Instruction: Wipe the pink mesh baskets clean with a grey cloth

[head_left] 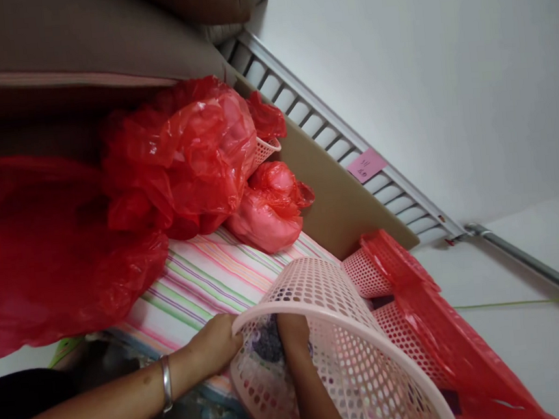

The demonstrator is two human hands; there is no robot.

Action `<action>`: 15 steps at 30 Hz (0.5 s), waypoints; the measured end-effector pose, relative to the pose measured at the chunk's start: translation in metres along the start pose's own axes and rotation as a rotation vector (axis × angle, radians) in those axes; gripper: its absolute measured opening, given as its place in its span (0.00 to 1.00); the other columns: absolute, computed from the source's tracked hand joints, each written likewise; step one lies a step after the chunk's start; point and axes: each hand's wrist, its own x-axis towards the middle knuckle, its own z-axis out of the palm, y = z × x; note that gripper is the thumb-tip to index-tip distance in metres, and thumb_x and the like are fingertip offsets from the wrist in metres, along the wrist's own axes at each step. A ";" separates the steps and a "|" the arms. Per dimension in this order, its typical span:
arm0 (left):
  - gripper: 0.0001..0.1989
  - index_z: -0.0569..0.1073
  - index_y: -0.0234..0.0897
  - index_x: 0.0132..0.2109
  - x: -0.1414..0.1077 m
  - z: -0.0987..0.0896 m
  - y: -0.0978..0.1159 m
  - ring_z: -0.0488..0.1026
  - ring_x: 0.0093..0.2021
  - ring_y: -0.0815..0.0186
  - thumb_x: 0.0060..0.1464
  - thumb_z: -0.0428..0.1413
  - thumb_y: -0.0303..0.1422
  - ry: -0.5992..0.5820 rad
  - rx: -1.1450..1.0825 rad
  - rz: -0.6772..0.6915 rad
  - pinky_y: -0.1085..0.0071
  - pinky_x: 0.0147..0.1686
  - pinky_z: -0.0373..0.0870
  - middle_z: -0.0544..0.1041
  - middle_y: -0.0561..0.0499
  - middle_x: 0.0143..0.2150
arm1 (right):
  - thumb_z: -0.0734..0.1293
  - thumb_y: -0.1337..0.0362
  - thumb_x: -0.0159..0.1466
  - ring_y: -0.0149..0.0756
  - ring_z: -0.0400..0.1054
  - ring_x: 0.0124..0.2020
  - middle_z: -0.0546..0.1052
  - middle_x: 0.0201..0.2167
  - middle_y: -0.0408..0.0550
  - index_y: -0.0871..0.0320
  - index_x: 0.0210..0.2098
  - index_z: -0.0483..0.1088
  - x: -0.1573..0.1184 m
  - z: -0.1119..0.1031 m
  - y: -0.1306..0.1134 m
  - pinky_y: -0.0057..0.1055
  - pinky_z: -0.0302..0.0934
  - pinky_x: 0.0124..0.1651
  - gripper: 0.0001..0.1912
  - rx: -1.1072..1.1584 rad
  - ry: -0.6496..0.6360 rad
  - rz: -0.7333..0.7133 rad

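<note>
A large pink perforated basket (362, 319) lies tilted on a striped sheet (207, 274), its opening toward me. My left hand (220, 342), with a silver bangle on the wrist, is closed on the basket's rim at the left. My right hand (293, 332) reaches inside the basket, beside a dark purplish-grey item (267, 342); its fingers are hidden, so I cannot tell whether it grips the item.
Red plastic bags (197, 158) sit at the upper left, with a smaller tied one (270, 210) beside them. More pink baskets (408, 335) with red plastic stand right. A brown board (342, 197) and metal rail (320, 114) run behind; a pink note (366, 165) hangs there.
</note>
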 end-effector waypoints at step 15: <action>0.14 0.72 0.31 0.37 0.011 0.005 -0.032 0.68 0.14 0.65 0.46 0.47 0.33 0.027 -0.116 -0.108 0.74 0.14 0.62 0.71 0.54 0.16 | 0.60 0.64 0.59 0.50 0.65 0.55 0.71 0.52 0.65 0.70 0.54 0.65 -0.118 0.019 0.007 0.44 0.57 0.57 0.25 0.203 -0.108 -0.139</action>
